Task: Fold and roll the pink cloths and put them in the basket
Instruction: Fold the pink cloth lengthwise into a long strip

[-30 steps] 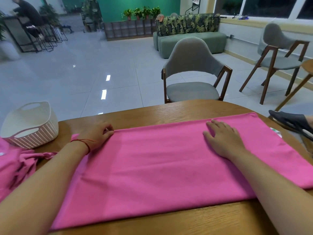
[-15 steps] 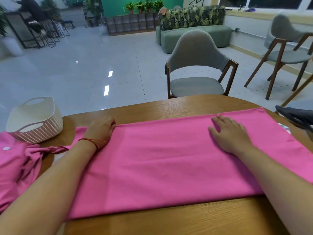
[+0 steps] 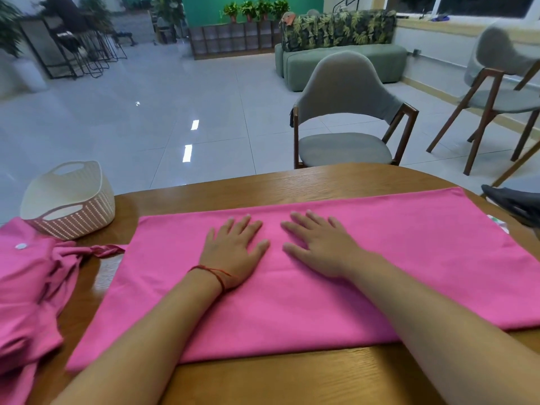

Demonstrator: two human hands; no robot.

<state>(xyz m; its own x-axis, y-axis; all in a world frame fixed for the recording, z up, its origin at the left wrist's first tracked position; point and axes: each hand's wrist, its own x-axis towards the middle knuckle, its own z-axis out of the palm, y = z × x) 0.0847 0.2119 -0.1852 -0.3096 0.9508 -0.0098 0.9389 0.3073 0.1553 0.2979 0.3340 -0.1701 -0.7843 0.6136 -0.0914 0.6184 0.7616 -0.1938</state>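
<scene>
A large pink cloth (image 3: 409, 258) lies folded flat across the wooden table (image 3: 292, 381), a long band running left to right. My left hand (image 3: 233, 252) and my right hand (image 3: 321, 249) both rest palm down on its middle, side by side, fingers spread and pointing away from me. Neither hand grips the fabric. An empty white woven basket (image 3: 73, 209) stands at the table's far left corner. A crumpled heap of more pink cloths (image 3: 26, 287) lies at the left edge, just in front of the basket.
A grey chair with wooden legs (image 3: 344, 124) stands right behind the table's far edge. A dark sandal-like object (image 3: 514, 203) sits at the table's right edge. Another chair (image 3: 502, 83) is at the far right, with tiled floor beyond.
Both hands have slid inward along the cloth from near its ends to its middle, where they now lie close together. The cloth stays flat.
</scene>
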